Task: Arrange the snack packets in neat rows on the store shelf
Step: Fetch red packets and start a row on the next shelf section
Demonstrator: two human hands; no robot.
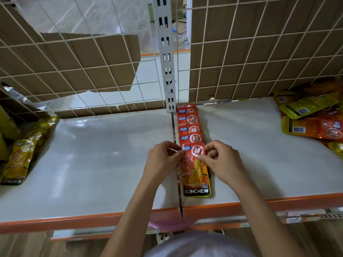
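Observation:
A row of several overlapping red-orange snack packets (189, 125) runs from the back mesh toward me along the left edge of the right shelf board (250, 145). The front packet (196, 175), marked KONCHEW, lies flat on top of the row's near end. My left hand (163, 158) pinches its upper left edge, and my right hand (220, 160) pinches its upper right edge. A loose heap of yellow and red packets (311, 119) lies at the far right. A line of yellow packets (22, 154) sits at the far left.
A white wire mesh (92, 71) backed by cardboard closes the rear of the shelf. A slotted upright post (167, 62) stands at the seam between the two boards. An orange rail (92, 217) edges the shelf front. A lower shelf shows below.

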